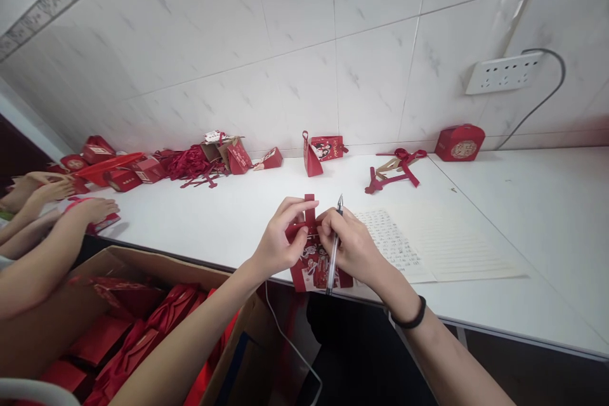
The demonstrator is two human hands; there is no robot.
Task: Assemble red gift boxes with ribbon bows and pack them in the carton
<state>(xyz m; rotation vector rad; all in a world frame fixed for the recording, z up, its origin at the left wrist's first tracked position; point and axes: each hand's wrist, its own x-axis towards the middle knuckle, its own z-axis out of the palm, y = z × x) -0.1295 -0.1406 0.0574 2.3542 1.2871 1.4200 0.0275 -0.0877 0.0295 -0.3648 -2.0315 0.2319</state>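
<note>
A printed red gift box [311,266] is at the table's front edge, with a strip of red ribbon [309,206] standing up at its top. My left hand [285,235] is closed on the upper left of the box, thumb and fingers beside the ribbon. In my right hand [349,241] a clear pen [335,244] is gripped, its tip pointing up and away from me. The fingertips of that hand also touch the box's upper right side. What they pinch there is partly hidden.
Handwritten lined paper [390,244] lies to the right. Along the wall are cut ribbons [397,168], small red boxes [328,148] and a larger red box [460,143]. At left, another person's hands [92,210] work above a cardboard carton [183,271] of red boxes.
</note>
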